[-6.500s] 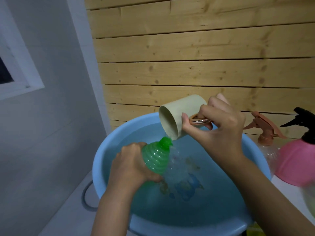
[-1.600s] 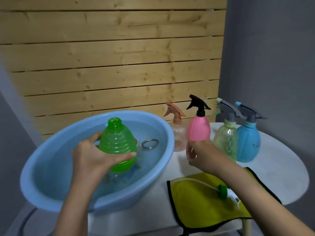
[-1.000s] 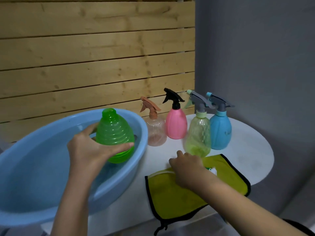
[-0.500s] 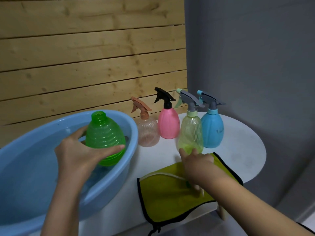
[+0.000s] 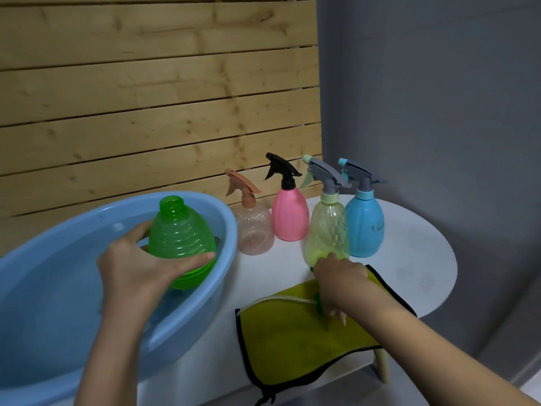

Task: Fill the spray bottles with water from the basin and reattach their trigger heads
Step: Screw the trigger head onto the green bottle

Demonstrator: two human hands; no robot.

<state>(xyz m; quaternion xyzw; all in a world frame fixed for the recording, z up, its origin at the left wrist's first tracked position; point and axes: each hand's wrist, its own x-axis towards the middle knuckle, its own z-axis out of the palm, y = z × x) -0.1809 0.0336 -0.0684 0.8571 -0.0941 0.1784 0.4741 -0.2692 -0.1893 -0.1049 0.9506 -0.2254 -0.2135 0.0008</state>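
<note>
My left hand (image 5: 140,268) grips a ribbed green spray bottle (image 5: 180,235) with no trigger head, upright over the blue basin (image 5: 222,276) of water. My right hand (image 5: 339,281) is curled round the green trigger head (image 5: 317,298) on the yellow cloth (image 5: 292,332); its thin white tube (image 5: 281,300) trails left across the cloth. Most of the head is hidden under my fingers. At the back of the table stand several bottles with heads on: peach (image 5: 253,227), pink (image 5: 289,215), pale yellow-green (image 5: 328,227) and blue (image 5: 364,227).
The small round white table (image 5: 415,259) stands against a wooden slat wall, with a grey wall to its right. The cloth hangs over the table's front edge. A wooden table leg (image 5: 382,364) shows below it.
Earlier my right hand poured water from a beige cup into the green bottle. Since then it has moved to the cloth and closed on the trigger head. My left hand keeps the bottle over the basin.
</note>
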